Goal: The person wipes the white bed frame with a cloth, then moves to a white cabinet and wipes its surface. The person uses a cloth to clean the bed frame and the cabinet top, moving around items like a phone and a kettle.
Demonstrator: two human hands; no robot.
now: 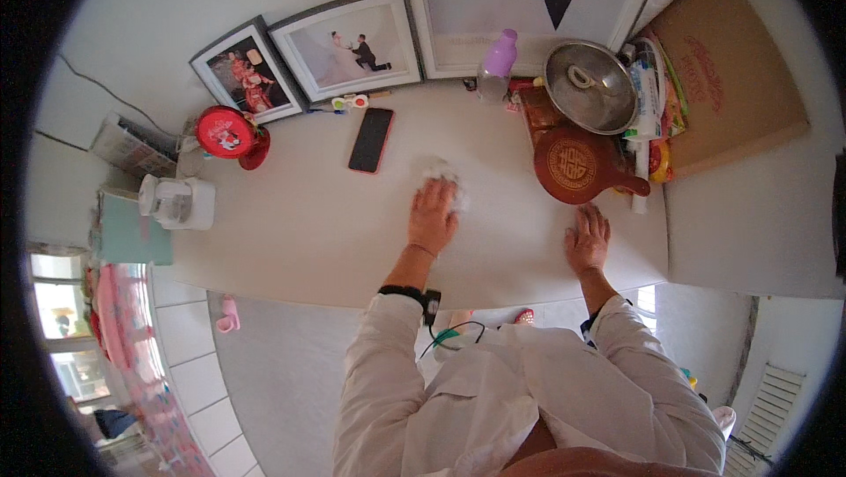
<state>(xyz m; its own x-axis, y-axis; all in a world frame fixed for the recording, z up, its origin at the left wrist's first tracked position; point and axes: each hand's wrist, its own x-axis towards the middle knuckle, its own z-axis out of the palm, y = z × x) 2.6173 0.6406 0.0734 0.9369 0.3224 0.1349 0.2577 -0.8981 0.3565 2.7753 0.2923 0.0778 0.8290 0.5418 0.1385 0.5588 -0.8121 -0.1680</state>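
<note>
A crumpled white cloth or tissue (456,196) lies on the pale tabletop (297,232), with my left hand (433,212) pressed over it and fingers pointing away from me. How tightly the fingers grip it is hard to see. My right hand (587,239) rests palm down on the table with nothing in it, just below a round red-brown wooden board with a handle (570,166). Up and left of my left hand is a dark-screened phone (371,140) in a pinkish case.
Framed photos (350,47) lean on the wall. A purple-topped bottle (497,64), a metal bowl (588,87) and packets stand at the back right, beside a large cardboard box (733,80). A red round object (225,132) and a white appliance (192,202) are at the left.
</note>
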